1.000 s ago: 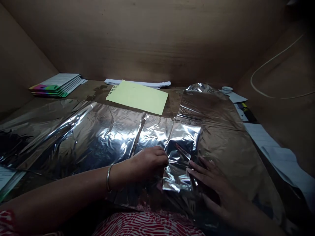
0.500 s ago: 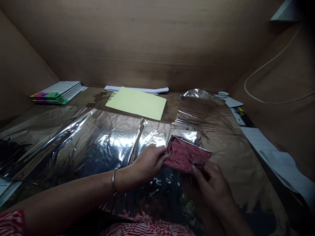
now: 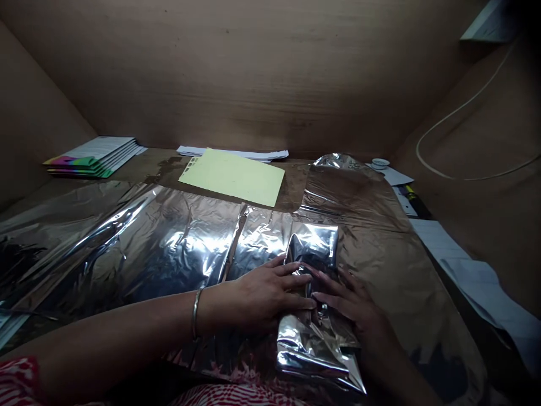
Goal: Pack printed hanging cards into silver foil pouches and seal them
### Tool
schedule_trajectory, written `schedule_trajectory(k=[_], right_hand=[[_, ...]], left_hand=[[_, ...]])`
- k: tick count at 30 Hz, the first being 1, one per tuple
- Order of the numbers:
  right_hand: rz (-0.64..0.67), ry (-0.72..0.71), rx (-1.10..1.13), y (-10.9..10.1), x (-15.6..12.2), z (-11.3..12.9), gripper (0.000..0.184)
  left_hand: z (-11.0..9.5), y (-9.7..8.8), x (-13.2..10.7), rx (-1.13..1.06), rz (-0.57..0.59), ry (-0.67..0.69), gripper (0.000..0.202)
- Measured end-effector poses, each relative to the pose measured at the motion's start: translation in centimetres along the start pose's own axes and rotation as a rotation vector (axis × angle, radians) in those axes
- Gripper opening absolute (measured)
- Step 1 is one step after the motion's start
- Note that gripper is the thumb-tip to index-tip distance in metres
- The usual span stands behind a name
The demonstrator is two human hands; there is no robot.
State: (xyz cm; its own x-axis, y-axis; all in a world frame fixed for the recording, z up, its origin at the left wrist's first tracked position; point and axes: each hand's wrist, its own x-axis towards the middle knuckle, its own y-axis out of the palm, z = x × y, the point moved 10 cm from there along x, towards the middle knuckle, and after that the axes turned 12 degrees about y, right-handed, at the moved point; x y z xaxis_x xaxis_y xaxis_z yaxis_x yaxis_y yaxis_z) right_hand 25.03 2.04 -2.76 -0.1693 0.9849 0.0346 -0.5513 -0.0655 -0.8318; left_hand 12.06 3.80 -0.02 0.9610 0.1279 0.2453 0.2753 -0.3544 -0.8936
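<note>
A small folded piece of silver foil (image 3: 313,251) lies on a large crinkled foil sheet (image 3: 169,248) spread over the table. My left hand (image 3: 266,290), with a bangle at the wrist, lies flat on the foil piece with fingers stretched out, pressing it down. My right hand (image 3: 353,304) rests flat beside it, fingers extended and touching the same piece from the right. The fingertips of both hands nearly meet over the fold. A loose crumpled flap of foil (image 3: 315,352) sticks up just in front of my hands.
A pale yellow sheet (image 3: 233,176) lies behind the foil, white papers (image 3: 232,152) behind it. A stack of colourful booklets (image 3: 91,157) sits far left. Brown film (image 3: 355,192), a small white cap (image 3: 380,163), a pen (image 3: 416,203) and white papers (image 3: 486,270) lie right. Wooden walls enclose the desk.
Half a second ago both hands held the foil piece lifted, its reddish side showing. Now it lies folded down flat and both hands press on it with fingers spread.
</note>
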Motion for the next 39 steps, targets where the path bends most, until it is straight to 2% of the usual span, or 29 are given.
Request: schedule_trajectory(k=[3,5,8,10,14,17,23,27,31,34,36,39], right_hand=[[-0.032,0.049,0.053,0.0,0.1,-1.1,0.025],[-0.064,0.085,0.087,-0.3,0.2,-1.6,0.026],[-0.062,0.100,0.160,-0.7,0.4,-1.4,0.027],[-0.077,0.125,0.206,-1.2,0.6,-1.3,0.030],[-0.150,0.275,0.247,-1.9,0.9,-2.4,0.034],[-0.240,0.368,0.183,-2.3,0.9,-3.4,0.032],[-0.268,0.416,0.122,-2.2,1.1,-4.0,0.032],[-0.273,0.415,0.136,-2.1,0.9,-4.2,0.032],[-0.277,0.384,0.146,-2.1,0.8,-4.1,0.034],[-0.337,0.527,0.177,-2.8,0.3,-5.2,0.034],[-0.373,0.649,0.170,-3.4,0.0,-5.9,0.034],[-0.345,0.679,0.069,-3.7,0.6,-5.6,0.028]], left_hand=[[0.1,-0.3,0.1,-0.031,-0.026,0.005,0.039],[0.5,-0.8,-0.1,-0.086,-0.108,-0.010,0.041],[2.3,-1.6,-1.0,-0.169,-0.277,-0.161,0.026],[3.3,-1.6,-1.5,-0.192,-0.319,-0.278,0.011],[4.0,-1.3,-1.8,-0.151,-0.329,-0.417,0.012],[4.2,-1.2,-1.7,-0.134,-0.343,-0.485,0.011],[5.2,-1.3,-1.8,-0.132,-0.338,-0.611,0.013],[5.4,-1.9,-1.1,-0.150,-0.362,-0.563,0.017],[6.1,-1.5,-0.5,-0.257,-0.338,-0.545,0.019],[7.5,-1.1,-0.8,-0.310,-0.325,-0.661,0.016],[8.3,-0.9,-0.9,-0.307,-0.282,-0.737,0.022],[8.9,-1.2,-0.5,-0.198,-0.208,-0.751,0.038]])
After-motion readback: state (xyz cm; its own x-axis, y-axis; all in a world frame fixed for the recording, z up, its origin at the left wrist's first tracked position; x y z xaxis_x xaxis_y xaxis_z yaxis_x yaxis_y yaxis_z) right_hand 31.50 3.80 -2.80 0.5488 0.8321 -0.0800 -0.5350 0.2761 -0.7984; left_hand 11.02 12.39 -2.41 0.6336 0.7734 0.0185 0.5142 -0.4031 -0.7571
